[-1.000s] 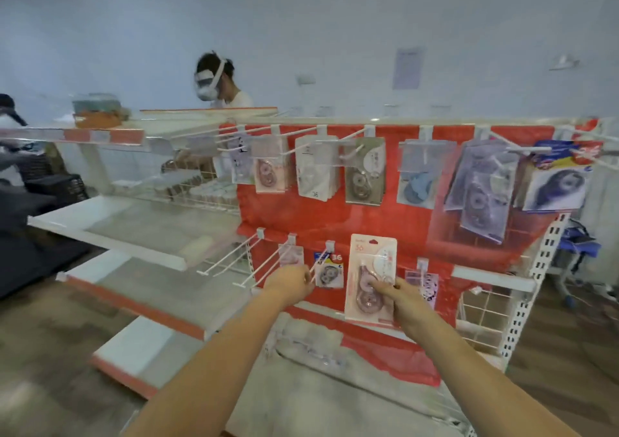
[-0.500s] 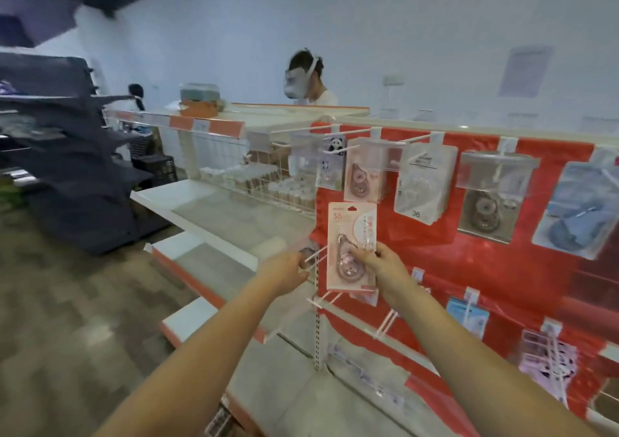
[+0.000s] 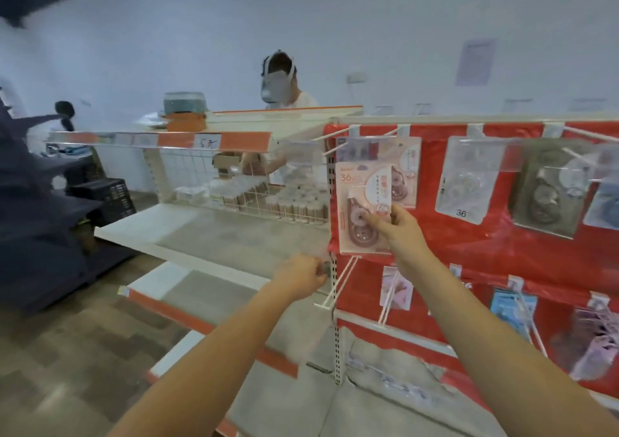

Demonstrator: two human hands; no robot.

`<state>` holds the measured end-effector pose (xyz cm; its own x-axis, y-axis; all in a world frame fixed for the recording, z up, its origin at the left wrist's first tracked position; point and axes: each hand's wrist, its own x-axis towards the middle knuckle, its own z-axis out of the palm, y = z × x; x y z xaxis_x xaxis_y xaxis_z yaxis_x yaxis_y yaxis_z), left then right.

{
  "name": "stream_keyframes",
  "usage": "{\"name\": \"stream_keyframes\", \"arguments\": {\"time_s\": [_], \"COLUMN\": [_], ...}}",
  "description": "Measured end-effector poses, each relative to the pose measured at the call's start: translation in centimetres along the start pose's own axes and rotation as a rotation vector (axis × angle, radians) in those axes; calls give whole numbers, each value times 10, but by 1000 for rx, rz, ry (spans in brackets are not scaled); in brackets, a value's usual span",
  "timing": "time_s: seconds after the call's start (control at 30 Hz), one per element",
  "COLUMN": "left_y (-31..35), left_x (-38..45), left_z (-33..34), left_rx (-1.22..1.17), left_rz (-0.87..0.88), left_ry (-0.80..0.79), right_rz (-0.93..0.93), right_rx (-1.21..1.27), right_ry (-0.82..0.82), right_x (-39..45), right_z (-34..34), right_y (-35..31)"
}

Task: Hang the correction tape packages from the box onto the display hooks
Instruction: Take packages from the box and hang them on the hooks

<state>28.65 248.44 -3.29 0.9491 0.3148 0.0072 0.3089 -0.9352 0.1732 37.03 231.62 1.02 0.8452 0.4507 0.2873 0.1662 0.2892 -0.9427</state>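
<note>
A: Far left we list a dark shelving unit (image 3: 43,222), then a black crate (image 3: 107,198) on the floor behind it.

B: Next we enter the white shelf (image 3: 187,232), and above it a wire basket (image 3: 254,198) of small bottles. A person in a headset (image 3: 279,83) stands behind that bay.

A: Our left hand (image 3: 301,277): fingers curled in by the perforated upright (image 3: 333,269). Whether it holds anything, we cannot tell.

B: Beside it, an empty white double hook (image 3: 338,284) juts from the red back panel (image 3: 469,242).

A: Our right hand (image 3: 398,229) pinches the pink correction tape package (image 3: 360,202) by its lower right part, thumb on the front. We hold the package upright before the panel's left edge, overlapping a hung pink package (image 3: 407,175).

B: Further right we log a clear package marked 36 (image 3: 465,182), then a grey package (image 3: 549,195). Lower row: a blue package (image 3: 512,306).
</note>
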Motion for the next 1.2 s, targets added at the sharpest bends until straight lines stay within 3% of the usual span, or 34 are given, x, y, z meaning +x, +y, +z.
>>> {"name": "stream_keyframes", "arguments": {"time_s": [0.37,0.5,0.77,1.0,1.2], "left_y": [-5,6,13,7,6], "left_x": [26,28,47,73,80], "left_z": [8,14,19,31,49], "left_rx": [-59,-82,-95,-77,-55], "left_rz": [283,349,325,207,159], "left_ry": [-7,-3,-3,-60,-119], "right_rz": [0,86,257,300,428], "right_rx": [-143,-172,-271,-435,-462], "right_ry": [287,287,379,444,340], "right_x": [11,21,53,115,145], "right_z": [5,5,-21,-42,-53], "right_y": [-17,-27,-18,-3,5]}}
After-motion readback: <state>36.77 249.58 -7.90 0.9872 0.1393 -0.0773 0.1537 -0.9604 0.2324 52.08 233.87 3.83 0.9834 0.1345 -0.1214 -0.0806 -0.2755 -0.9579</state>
